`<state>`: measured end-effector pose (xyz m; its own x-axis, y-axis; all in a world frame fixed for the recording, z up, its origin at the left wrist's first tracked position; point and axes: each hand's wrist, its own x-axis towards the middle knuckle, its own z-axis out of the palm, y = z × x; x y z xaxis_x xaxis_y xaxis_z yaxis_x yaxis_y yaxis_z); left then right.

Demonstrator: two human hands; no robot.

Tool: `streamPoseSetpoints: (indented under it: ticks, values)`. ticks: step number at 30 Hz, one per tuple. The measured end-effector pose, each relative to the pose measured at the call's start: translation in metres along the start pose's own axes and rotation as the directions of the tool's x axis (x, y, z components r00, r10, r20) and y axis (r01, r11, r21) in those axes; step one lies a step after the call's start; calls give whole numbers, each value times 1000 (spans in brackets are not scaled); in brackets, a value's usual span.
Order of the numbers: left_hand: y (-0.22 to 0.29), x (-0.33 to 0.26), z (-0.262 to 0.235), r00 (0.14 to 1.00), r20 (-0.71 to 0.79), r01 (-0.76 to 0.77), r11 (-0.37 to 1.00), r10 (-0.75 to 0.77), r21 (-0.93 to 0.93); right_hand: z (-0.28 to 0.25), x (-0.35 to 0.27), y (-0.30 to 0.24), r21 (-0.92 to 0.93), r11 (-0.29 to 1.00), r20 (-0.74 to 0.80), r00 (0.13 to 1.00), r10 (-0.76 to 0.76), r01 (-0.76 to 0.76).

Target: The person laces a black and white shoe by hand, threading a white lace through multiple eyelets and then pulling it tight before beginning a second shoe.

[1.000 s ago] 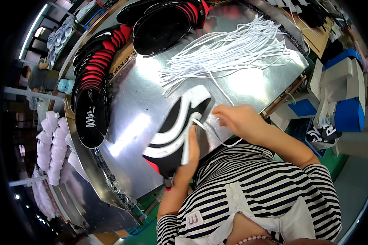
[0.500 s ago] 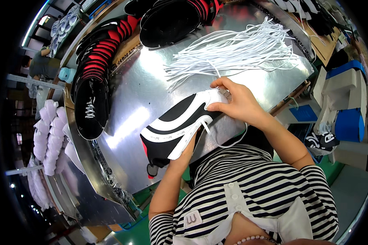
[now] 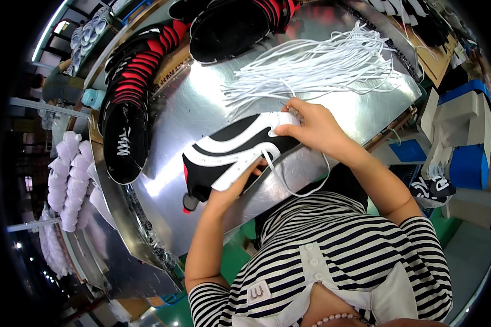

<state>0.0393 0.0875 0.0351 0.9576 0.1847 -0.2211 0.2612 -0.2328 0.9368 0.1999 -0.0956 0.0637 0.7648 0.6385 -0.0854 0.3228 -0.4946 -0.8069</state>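
Pinching right end of elongated black-and-white shoe upper point(image 3: 218, 158), right hand point(image 3: 315, 128); long axis slants down-left, left hand point(image 3: 237, 189) at near edge, finger grip hidden, can't tell

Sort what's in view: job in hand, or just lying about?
Job in hand:
Shoe upper, held by right hand and left hand
White lace looping from it
Bundle of white laces on metal table
Black-red uppers, probably

Lying about, apparently:
White shoe parts, far left
Turquoise container
Blue-beige equipment, right
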Motion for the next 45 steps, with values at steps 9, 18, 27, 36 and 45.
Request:
streamPoseSetpoints:
  ticks: [9, 18, 27, 36, 45]
  values:
    - [-5, -6, 14, 862, -10, -354, 616, 507, 704, -8, -21, -2, 1, 1000, 64, 998, -31, 31]
    - [28, -25, 1, 975, 88, -217, 817, 202, 535, 6, 6, 34, 199, 978, -117, 993, -36, 59]
    - [27, -15, 15, 868, -162, -209, 641, 470, 739, 33, -21, 39, 558, 828, -33, 998, -48, 58]
    - [50, -10, 19, 846, -201, -234, 682, 494, 693, 44, -16, 15, 632, 769, 212, 976, -53, -96]
    - [59, -18, -17, 880, -386, -140, 928, 276, 345, -8, -66, 34, 218, 948, 569, 759, -316, 231]
